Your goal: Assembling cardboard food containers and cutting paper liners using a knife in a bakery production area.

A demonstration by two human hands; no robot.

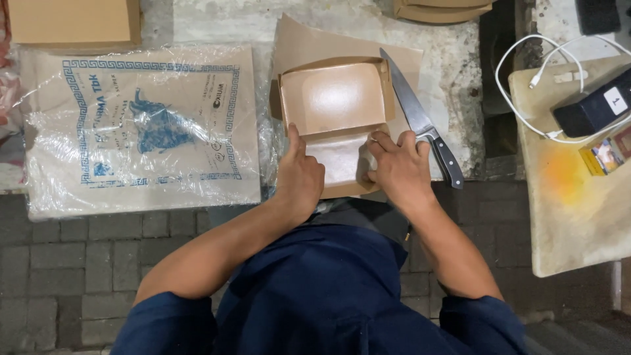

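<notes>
While palms down, both hands [299,174] press box [335,105].

Brown paper box [332,98] — glossy lining

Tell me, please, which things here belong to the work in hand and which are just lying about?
In hand: left hand and right hand pressing on the brown paper food box.

Lying about: kitchen knife, plastic-wrapped stack of printed brown paper, white cable, black device, cardboard box.
</notes>
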